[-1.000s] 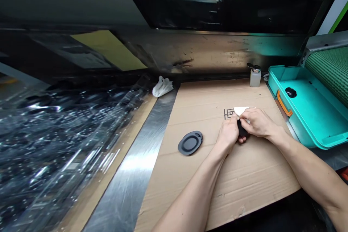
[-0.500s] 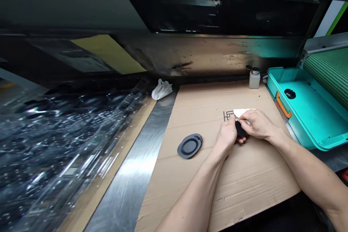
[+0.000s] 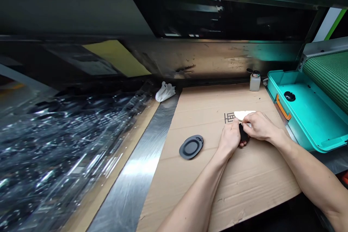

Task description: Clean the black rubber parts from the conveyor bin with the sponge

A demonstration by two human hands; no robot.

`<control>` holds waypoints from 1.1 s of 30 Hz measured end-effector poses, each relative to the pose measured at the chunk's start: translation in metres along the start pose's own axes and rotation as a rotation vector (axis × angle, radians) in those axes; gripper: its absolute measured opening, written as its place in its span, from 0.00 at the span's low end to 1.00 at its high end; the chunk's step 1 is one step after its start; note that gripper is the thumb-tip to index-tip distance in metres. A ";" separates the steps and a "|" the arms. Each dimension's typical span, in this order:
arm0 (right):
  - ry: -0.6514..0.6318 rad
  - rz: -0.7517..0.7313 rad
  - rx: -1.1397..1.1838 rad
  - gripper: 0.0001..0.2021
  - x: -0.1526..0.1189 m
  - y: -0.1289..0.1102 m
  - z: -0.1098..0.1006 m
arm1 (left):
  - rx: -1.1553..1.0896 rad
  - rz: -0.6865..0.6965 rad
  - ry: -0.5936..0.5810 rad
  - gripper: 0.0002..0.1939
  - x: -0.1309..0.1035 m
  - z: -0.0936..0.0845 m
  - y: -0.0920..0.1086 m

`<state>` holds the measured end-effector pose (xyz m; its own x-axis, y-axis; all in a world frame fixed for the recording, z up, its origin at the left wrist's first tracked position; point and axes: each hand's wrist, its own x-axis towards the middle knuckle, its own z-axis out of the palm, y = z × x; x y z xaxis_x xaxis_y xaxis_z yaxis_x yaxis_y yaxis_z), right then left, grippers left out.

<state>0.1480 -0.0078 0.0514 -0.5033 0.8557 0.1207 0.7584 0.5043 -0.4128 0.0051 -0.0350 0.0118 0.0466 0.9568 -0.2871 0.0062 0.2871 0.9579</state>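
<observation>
My left hand is closed around a small black part above the cardboard sheet. Fingers of my right hand are pinched at the top of that same part, close to my left thumb; what lies between these fingertips is too small to tell. Just beyond both hands is a flat cream-white piece, partly covered by my fingers. A dark grey oval part with a round recess rests on the cardboard, left of my left hand.
A teal bin with an orange latch holds a black round part at the right. A small bottle stands behind the cardboard. White crumpled tissue lies back left, beside clear plastic trays of dark parts.
The camera view has shifted slightly. Both hands stay together at the black part, with only small finger movements.
</observation>
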 end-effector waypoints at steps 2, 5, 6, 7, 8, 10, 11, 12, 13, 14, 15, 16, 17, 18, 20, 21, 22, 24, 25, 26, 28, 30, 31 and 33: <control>0.023 -0.028 0.045 0.07 0.000 0.000 0.000 | 0.015 0.012 0.002 0.29 0.000 0.001 -0.002; 0.015 -0.003 0.069 0.08 0.000 -0.001 -0.002 | 0.035 0.018 0.013 0.29 -0.001 0.004 -0.002; -0.004 0.032 0.050 0.08 -0.001 -0.001 -0.003 | 0.034 0.015 0.013 0.29 -0.002 0.005 -0.001; -0.026 0.068 0.024 0.08 -0.001 -0.001 -0.004 | 0.020 0.006 0.012 0.28 -0.002 0.005 0.001; -0.045 0.101 -0.008 0.08 -0.001 -0.001 -0.006 | -0.016 -0.013 0.018 0.28 -0.002 0.005 0.003; -0.052 0.151 -0.066 0.09 -0.002 0.000 -0.008 | -0.169 -0.096 0.031 0.26 0.000 0.000 0.010; -0.036 0.172 -0.087 0.09 -0.001 0.001 -0.009 | -0.277 -0.158 0.033 0.26 0.001 -0.004 0.015; -0.008 0.196 -0.104 0.10 -0.001 0.003 -0.009 | -0.391 -0.224 0.027 0.26 0.001 -0.010 0.020; 0.029 0.224 -0.118 0.12 0.000 0.005 -0.009 | -0.497 -0.288 0.012 0.25 0.002 -0.016 0.024; 0.066 0.255 -0.131 0.13 0.001 0.008 -0.008 | -0.585 -0.343 -0.011 0.25 0.003 -0.022 0.028; 0.098 0.288 -0.143 0.13 0.001 0.011 -0.007 | -0.652 -0.386 -0.036 0.24 0.003 -0.028 0.032; 0.119 0.322 -0.158 0.14 0.002 0.013 -0.006 | -0.700 -0.418 -0.054 0.23 0.003 -0.033 0.034; 0.127 0.356 -0.176 0.14 0.003 0.015 -0.006 | -0.733 -0.440 -0.067 0.22 0.003 -0.037 0.036; 0.124 0.390 -0.196 0.14 0.003 0.017 -0.006 | -0.755 -0.453 -0.075 0.21 0.003 -0.039 0.036; 0.099 0.454 -0.243 0.14 0.004 0.021 -0.006 | -0.774 -0.461 -0.083 0.21 0.003 -0.041 0.035; 0.083 0.484 -0.266 0.14 0.003 0.022 -0.007 | -0.778 -0.458 -0.086 0.21 0.003 -0.041 0.034; 0.068 0.510 -0.290 0.15 0.003 0.023 -0.008 | -0.781 -0.452 -0.091 0.21 0.002 -0.041 0.033; 0.049 0.548 -0.333 0.15 0.003 0.026 -0.008 | -0.786 -0.439 -0.107 0.21 0.002 -0.041 0.032; 0.045 0.557 -0.352 0.16 0.003 0.027 -0.008 | -0.790 -0.425 -0.116 0.22 0.002 -0.041 0.032; 0.045 0.560 -0.367 0.16 0.003 0.029 -0.007 | -0.794 -0.403 -0.126 0.22 0.001 -0.041 0.032; 0.048 0.562 -0.387 0.17 0.003 0.032 -0.006 | -0.805 -0.343 -0.153 0.24 0.001 -0.041 0.032; 0.050 0.561 -0.394 0.16 0.004 0.034 -0.004 | -0.811 -0.263 -0.178 0.24 0.001 -0.040 0.031; 0.050 0.560 -0.396 0.16 0.004 0.034 -0.003 | -0.796 -0.209 -0.175 0.24 0.001 -0.039 0.029; 0.053 0.559 -0.398 0.16 0.004 0.035 -0.003 | -0.671 -0.032 -0.075 0.25 0.002 -0.037 0.024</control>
<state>0.1735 0.0132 0.0401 0.0207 0.9992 0.0345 0.9978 -0.0185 -0.0642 -0.0312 -0.0245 0.0334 0.1260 0.9484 -0.2910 -0.6121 0.3052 0.7295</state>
